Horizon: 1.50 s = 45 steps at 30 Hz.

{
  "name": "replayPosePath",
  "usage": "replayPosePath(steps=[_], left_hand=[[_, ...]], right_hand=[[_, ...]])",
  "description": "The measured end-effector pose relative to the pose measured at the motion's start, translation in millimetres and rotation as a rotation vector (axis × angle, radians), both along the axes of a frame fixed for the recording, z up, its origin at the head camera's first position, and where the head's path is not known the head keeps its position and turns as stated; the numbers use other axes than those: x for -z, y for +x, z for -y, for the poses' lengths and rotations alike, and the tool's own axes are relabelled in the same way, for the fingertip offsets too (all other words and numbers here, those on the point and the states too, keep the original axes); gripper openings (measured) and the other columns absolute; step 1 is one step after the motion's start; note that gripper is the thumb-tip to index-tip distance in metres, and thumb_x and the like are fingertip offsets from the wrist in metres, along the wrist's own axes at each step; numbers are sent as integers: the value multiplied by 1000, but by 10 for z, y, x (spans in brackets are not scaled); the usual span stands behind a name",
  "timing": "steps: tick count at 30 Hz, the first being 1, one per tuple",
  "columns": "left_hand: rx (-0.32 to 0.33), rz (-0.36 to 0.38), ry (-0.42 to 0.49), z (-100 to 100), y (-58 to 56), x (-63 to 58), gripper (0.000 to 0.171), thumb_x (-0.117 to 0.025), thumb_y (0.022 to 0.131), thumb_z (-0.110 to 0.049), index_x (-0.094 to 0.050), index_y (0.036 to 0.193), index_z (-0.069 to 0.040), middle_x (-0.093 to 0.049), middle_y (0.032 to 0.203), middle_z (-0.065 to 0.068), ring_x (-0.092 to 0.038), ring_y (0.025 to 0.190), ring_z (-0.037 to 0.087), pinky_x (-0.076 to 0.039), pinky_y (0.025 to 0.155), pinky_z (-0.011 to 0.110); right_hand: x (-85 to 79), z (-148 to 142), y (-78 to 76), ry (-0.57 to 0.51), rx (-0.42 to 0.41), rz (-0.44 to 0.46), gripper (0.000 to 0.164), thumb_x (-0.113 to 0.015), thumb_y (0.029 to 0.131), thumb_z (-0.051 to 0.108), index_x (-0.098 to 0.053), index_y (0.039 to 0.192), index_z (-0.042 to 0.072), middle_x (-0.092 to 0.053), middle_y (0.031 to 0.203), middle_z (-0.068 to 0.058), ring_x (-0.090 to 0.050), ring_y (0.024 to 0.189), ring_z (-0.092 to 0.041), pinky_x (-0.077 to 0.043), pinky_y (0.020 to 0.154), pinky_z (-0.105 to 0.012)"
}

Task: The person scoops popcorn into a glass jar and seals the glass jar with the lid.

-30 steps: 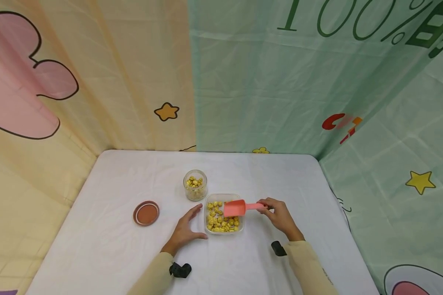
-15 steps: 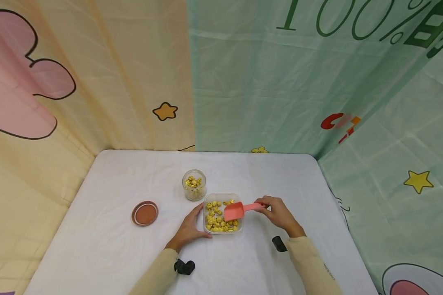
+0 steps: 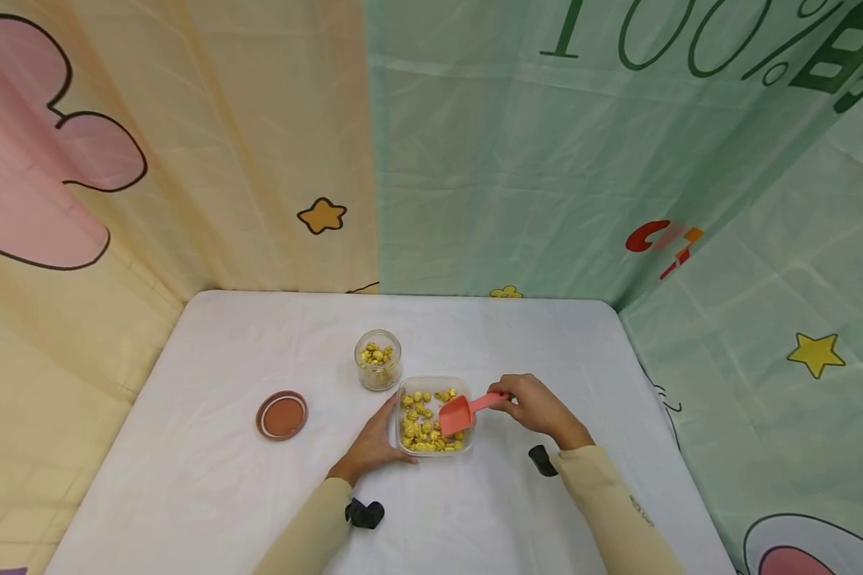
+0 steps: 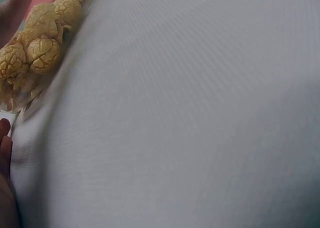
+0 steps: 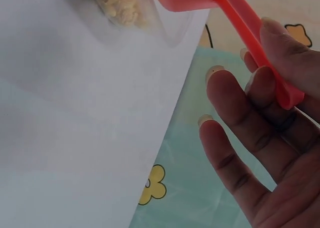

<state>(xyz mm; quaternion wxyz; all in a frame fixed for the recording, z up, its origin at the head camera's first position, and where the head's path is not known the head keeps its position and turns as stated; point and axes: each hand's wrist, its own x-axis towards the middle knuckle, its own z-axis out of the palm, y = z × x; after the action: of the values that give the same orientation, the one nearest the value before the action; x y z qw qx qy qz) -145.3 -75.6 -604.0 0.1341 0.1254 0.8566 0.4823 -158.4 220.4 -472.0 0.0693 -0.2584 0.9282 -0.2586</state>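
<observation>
A clear plastic container (image 3: 434, 454) with yellow popcorn (image 3: 419, 431) in it sits on the white-covered table. My left hand (image 3: 369, 449) steadies it from the left, fingers along its side and thumb around the near corner. Between thumb and fingers my right hand (image 3: 535, 406) pinches the handle of a pink scoop (image 3: 457, 416). The scoop tilts down to the left, its bowl over the popcorn at the container's right side. In the right wrist view the handle (image 5: 250, 37) lies under the thumb, with the other fingers loosely bent. The left wrist view shows popcorn (image 4: 42, 52) close up.
Behind the container, slightly left, stands an open glass jar (image 3: 378, 374) partly filled with popcorn. A round brown lid (image 3: 282, 416) lies at the left on the table (image 3: 208, 479). Printed curtains (image 3: 475, 176) hang along the back and sides.
My left hand has moved right, from beside the container onto its side. The scoop has tilted bowl-down and lowered toward the popcorn, while my right hand has risen slightly in view.
</observation>
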Motion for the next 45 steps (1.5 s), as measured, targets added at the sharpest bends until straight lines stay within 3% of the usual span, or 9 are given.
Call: replayPosePath(steps=[8,16,21,32,38,45], left_hand=[[6,8,-12,-12,9,-18,125,-95,57,-26,-18,153,-2,-23,156,21,-24,141,42,-25,114,56],[-2,4,-4,-17,7,-6,123,-94,58,-26,-19,152,-2,-24,155,21,-24,141,42,-24,114,56],[-4,10,-8,-18,3,3,123,-94,58,-26,-20,153,-3,-25,155,20,-25,141,41,-25,114,55],[-19,42,-5,-27,7,-9,122,-94,59,-27,-20,153,-4,-25,156,18,-24,142,39,-25,114,55],[-19,34,-1,-32,10,-23,121,-94,59,-27,-20,153,-4,-25,156,19,-24,142,40,-25,114,56],[-23,51,6,-35,12,-16,121,-93,60,-29,-20,153,-6,-26,156,18,-24,142,40,-25,114,57]], right_hand=[[-136,108,-12,124,-31,32,11,-72,86,15,-73,93,7,-57,73,9,-45,64,-8,-42,58,-20],[-199,242,-27,184,-89,-9,6,-73,86,14,-70,81,12,-55,69,11,-44,62,-7,-40,56,-20],[-200,325,-5,223,-79,-2,7,-72,86,13,-71,80,13,-58,69,10,-45,62,-8,-42,56,-22],[-47,349,77,229,22,37,9,-72,86,19,-74,86,10,-60,71,8,-48,63,-9,-45,57,-23],[87,294,133,171,88,48,8,-73,86,18,-74,88,10,-56,69,9,-46,63,-10,-43,57,-23],[297,242,185,78,83,-8,6,-73,85,16,-71,83,11,-47,65,10,-40,58,-7,-35,51,-20]])
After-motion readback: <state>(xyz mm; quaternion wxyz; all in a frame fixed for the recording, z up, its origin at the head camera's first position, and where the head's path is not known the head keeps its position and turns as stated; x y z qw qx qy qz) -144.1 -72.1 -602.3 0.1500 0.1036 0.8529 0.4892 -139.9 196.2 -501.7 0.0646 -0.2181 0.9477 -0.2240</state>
